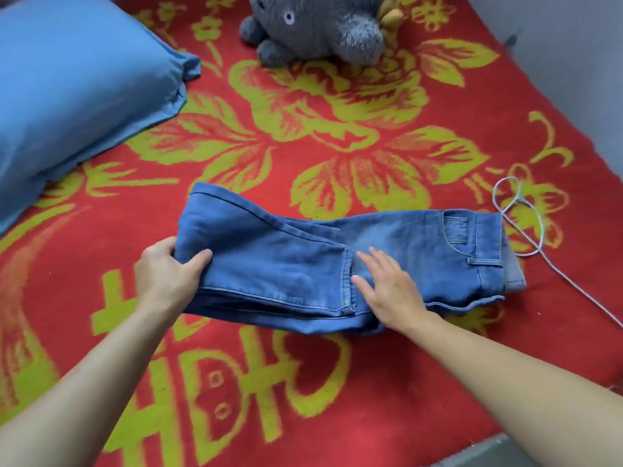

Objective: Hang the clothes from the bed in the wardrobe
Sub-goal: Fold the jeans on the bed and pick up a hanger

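Observation:
A pair of blue jeans (290, 261) lies folded across the middle of the bed, waistband to the right. My left hand (168, 271) grips the folded left end, thumb on top and fingers under the cloth, lifting it slightly. My right hand (387, 288) lies flat with straight fingers on the middle of the jeans, beside the hem of the folded-over leg. The bed carries a red blanket (337, 382) with yellow flowers. No wardrobe or hanger is in view.
A blue pillow (74, 96) lies at the upper left. A grey plush toy (313, 25) sits at the top centre. A white cable (526, 224) loops on the blanket just right of the jeans. A grey wall (573, 62) borders the bed on the right.

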Demonstrator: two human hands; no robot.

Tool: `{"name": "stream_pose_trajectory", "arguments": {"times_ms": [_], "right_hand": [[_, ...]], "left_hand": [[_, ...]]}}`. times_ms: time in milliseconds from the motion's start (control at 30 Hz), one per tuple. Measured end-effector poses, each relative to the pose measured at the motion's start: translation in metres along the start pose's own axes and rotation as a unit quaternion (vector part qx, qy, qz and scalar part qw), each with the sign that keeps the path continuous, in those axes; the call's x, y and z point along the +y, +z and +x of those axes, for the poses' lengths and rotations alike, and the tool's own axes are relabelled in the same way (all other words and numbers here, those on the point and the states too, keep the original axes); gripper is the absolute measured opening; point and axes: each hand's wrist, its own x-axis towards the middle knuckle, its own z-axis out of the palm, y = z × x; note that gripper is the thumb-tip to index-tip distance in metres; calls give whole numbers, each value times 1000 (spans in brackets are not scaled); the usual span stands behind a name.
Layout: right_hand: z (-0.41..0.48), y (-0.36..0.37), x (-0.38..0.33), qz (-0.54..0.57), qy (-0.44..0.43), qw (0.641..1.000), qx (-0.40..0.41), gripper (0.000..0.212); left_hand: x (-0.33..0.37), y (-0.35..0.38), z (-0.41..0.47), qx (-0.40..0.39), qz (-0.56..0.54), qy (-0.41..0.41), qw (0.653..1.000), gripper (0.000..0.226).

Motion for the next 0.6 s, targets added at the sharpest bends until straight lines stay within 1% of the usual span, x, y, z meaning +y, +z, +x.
{"name": "stream_pose_trajectory", "arguments": {"times_ms": [67,133,200,267,333,400,433,467,500,533,600], "right_hand": [[-16,-28,24,49,80,995,33,52],[-31,-55,54,74,155,983,60,50],[-40,-77,88,99,231,964,86,48],[-43,-97,121,130,289,941,120,46],[-43,-112,150,163,327,918,152,42],[-41,-122,179,202,357,896,171,39],[-40,-123,195,223,368,886,175,41],[-40,-124,211,241,376,877,177,47],[-38,-122,232,256,381,871,176,54],[-36,-119,254,263,387,867,172,57],[-32,-122,285,261,396,865,162,47]], "left_hand": [[44,-8,-6,-9,25,68,997,24],[89,-3,-18,-26,40,107,993,24],[136,13,-38,-43,53,141,988,20],[181,40,-62,-62,53,167,983,14],[219,77,-90,-100,54,189,975,17],[251,121,-119,-140,75,215,964,15],[263,145,-133,-157,92,224,958,13],[273,169,-144,-174,110,229,951,11],[280,195,-155,-191,127,235,944,10],[286,219,-166,-210,141,238,938,12],[291,265,-185,-265,156,236,922,20]]}}
